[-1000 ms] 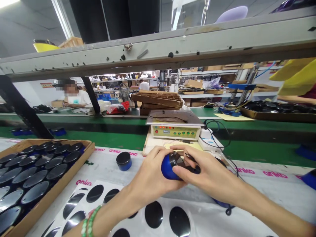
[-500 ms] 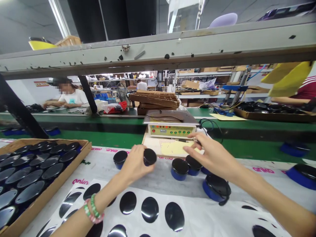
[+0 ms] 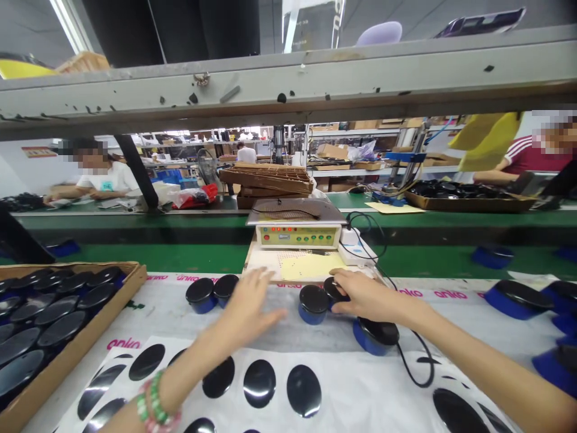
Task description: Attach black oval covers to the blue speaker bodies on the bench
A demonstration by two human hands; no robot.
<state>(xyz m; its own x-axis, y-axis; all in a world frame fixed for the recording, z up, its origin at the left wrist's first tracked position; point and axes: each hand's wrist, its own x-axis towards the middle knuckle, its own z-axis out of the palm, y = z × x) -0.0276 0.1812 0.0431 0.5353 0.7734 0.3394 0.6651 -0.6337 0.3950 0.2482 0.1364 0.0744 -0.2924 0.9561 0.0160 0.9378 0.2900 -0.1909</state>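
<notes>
Blue unit (image 3: 224, 288) placed, left hand (image 3: 249, 305) splayed, right hand (image 3: 364, 296) around another unit (image 3: 334, 290)

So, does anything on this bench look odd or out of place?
Nothing looks spilled. A dark cord does loop loosely beside a round piece, where it might snag. Black scraps also dot the pale shelf edge, which looks untidy.
</notes>
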